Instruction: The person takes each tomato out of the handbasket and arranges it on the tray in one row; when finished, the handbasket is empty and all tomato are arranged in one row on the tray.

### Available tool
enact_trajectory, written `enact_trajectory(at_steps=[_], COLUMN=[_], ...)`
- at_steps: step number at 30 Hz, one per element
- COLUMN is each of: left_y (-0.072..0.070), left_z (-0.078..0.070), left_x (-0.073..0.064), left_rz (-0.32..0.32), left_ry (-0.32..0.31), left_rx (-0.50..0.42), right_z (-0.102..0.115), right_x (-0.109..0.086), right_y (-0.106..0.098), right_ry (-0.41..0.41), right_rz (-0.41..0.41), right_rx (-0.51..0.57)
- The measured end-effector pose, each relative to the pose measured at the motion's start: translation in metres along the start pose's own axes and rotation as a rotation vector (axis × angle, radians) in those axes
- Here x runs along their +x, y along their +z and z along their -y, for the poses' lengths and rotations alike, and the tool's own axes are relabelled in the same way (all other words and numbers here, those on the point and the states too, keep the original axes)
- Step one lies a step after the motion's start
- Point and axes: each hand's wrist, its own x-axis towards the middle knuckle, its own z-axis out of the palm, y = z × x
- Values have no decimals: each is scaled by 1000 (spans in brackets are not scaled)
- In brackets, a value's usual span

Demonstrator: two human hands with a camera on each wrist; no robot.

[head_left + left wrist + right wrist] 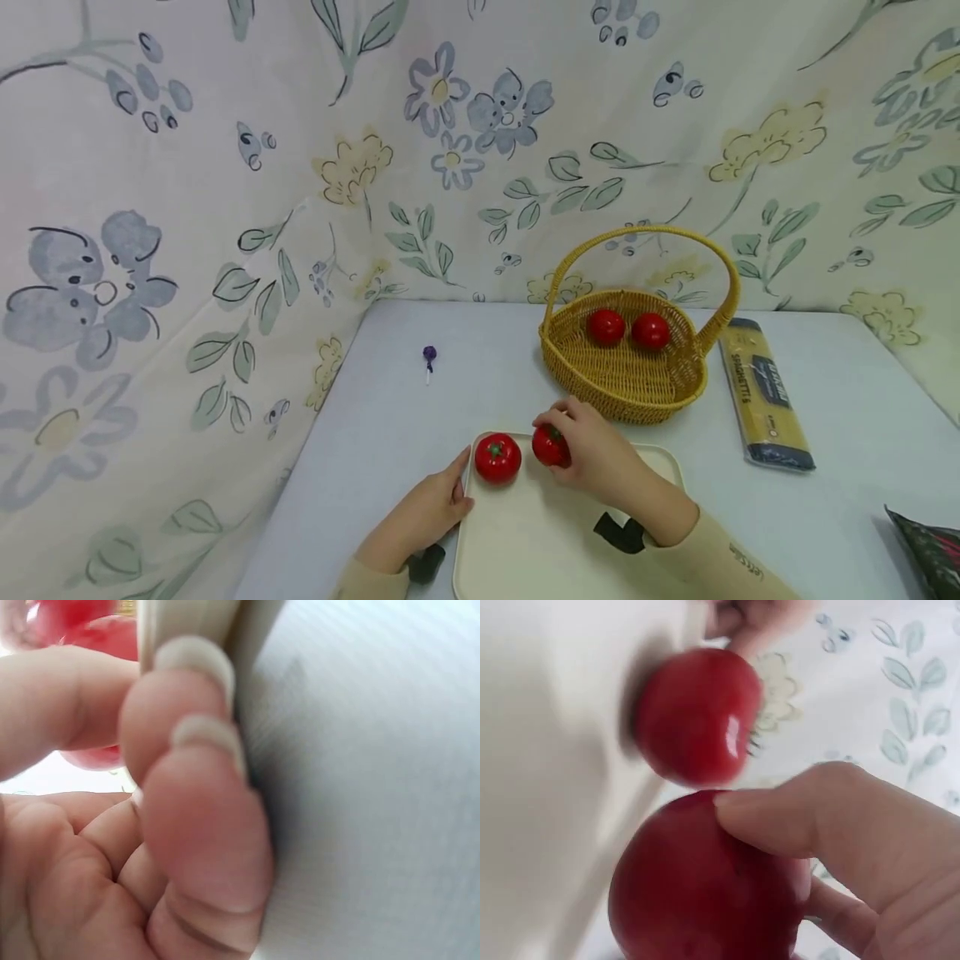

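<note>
My right hand (596, 454) grips a red tomato (550, 447) over the far part of a cream tray (536, 546). In the right wrist view, the thumb presses on the side of this tomato (697, 892). A second tomato (497, 458), green stem up, sits in the tray's far left corner. At the tray's left edge, my left hand (427, 512) holds the rim. The left wrist view shows its curled fingertips (202, 817) against the tray's edge, close to the tabletop.
Behind the tray stands a yellow wicker basket (585, 375) with a tall handle and two tomatoes (650, 331) inside. A spaghetti pack (765, 392) lies to its right. A purple lollipop (430, 353) is at the back left. A dark packet (930, 546) lies at the right edge.
</note>
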Motion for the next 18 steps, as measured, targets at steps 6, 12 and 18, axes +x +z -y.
enact_trajectory(at_steps=[6,12,18], left_y=[2,2,1], left_z=[2,3,2], left_x=[0,1,0], left_rz=[0,-4,-12], left_ry=[8,18,45], left_rx=[7,18,24], right_z=[-3,-5,-5], right_x=[-8,-11,-11], right_y=[26,34,36], right_ry=[58,65,56], right_rz=[76,47,60], right_rx=[12,5,8])
